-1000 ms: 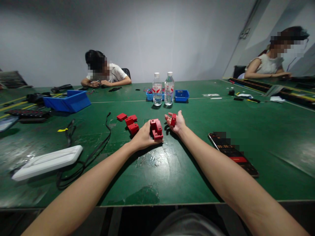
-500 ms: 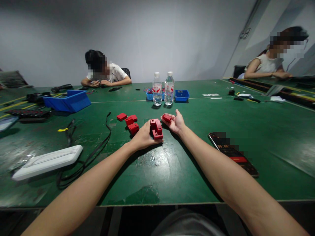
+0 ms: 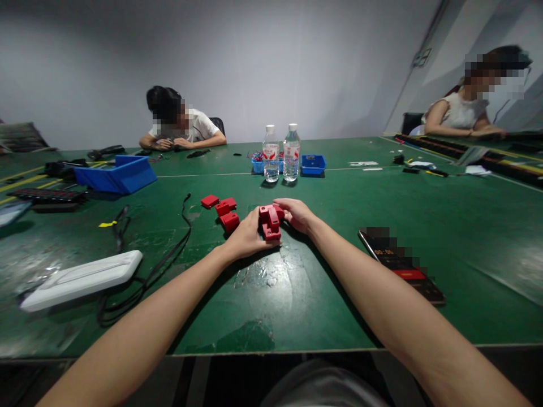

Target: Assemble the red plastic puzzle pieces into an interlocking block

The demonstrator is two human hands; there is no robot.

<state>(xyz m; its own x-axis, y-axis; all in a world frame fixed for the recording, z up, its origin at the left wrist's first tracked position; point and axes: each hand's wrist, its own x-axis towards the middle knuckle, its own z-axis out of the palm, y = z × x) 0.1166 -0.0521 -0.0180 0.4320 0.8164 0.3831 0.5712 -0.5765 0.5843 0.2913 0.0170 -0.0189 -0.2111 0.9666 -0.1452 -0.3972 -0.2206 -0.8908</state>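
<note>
— Nearest, at lower centre?
— Left hand [image 3: 246,237] and right hand [image 3: 299,215], close together, both clamped on the red plastic block assembly [image 3: 270,220] at mid-frame on the green table [image 3: 263,299].
— Beside them?
— Loose red plastic pieces [image 3: 224,208] just left; black phone [image 3: 401,265] to the right; white flat tray [image 3: 80,280] at left.
— Farther up?
— Two clear water bottles [image 3: 280,152], small blue bins [image 3: 313,164], large blue bin [image 3: 116,174].

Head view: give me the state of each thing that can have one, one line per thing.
left hand: closed on the red block assembly.
right hand: fingers on the assembly's top right.
red block assembly: on the table, held between both hands.
loose red blocks: lying apart, untouched.
water bottles: upright, capped, partly filled.
phone: flat, screen lit.
large blue bin: tilted; contents not visible.
</note>
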